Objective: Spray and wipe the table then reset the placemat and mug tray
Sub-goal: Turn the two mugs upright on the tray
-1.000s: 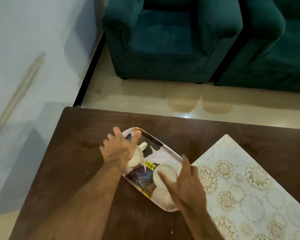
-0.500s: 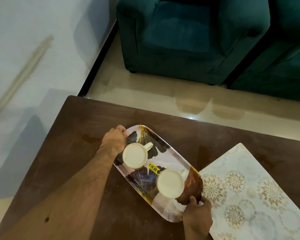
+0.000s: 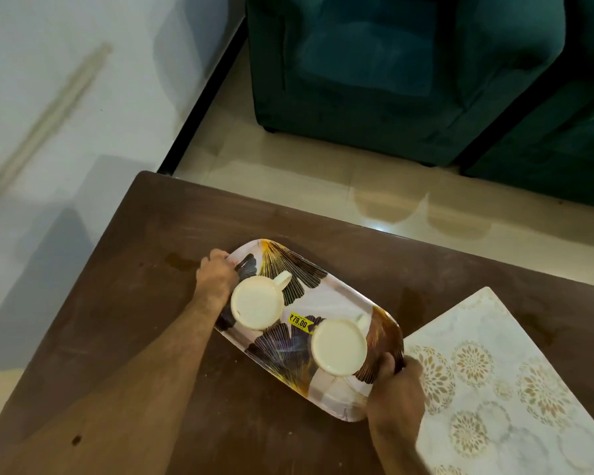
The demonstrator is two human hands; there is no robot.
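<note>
A: What are the fingers doing?
B: The left hand (image 3: 216, 281) and right hand (image 3: 396, 389) are clamping opposite ends of the tray (image 3: 326, 305), balancing both upturned mugs (image 3: 257, 302).
A: Where is it sitting?
B: On the tabletop (image 3: 144, 303), just beside the placemat (image 3: 504, 365).

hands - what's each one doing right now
Left hand: closed on the far-left end of the tray.
Right hand: closed on the tray's near-right end.
</note>
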